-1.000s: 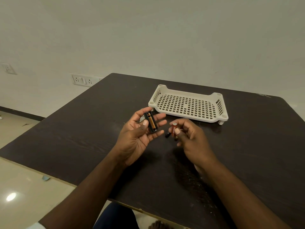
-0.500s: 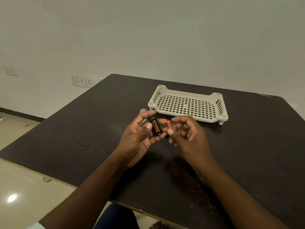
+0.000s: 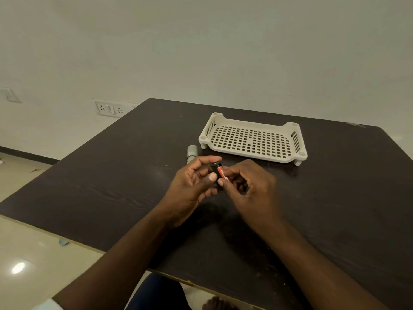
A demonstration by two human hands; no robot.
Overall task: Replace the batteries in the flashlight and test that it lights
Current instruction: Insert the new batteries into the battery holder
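Just in front of the white tray (image 3: pixel 252 142), the left hand (image 3: pixel 190 186) grips the black battery holder (image 3: pixel 213 168) while the right hand (image 3: pixel 248 186) pinches a red battery (image 3: pixel 223 174) against it — long axes roughly parallel. The flashlight body (image 3: pixel 192 152) lies on the table beside the tray's near-left corner, nearer the left hand.

The single head-worn camera is looking forward and down from above the near edge of the dark table (image 3: pixel 111 186), facing the pale wall beyond its far edge. It is sitting close over the table, taking in nearly the whole top, with floor showing left of the table. No second view is sharing the scene.
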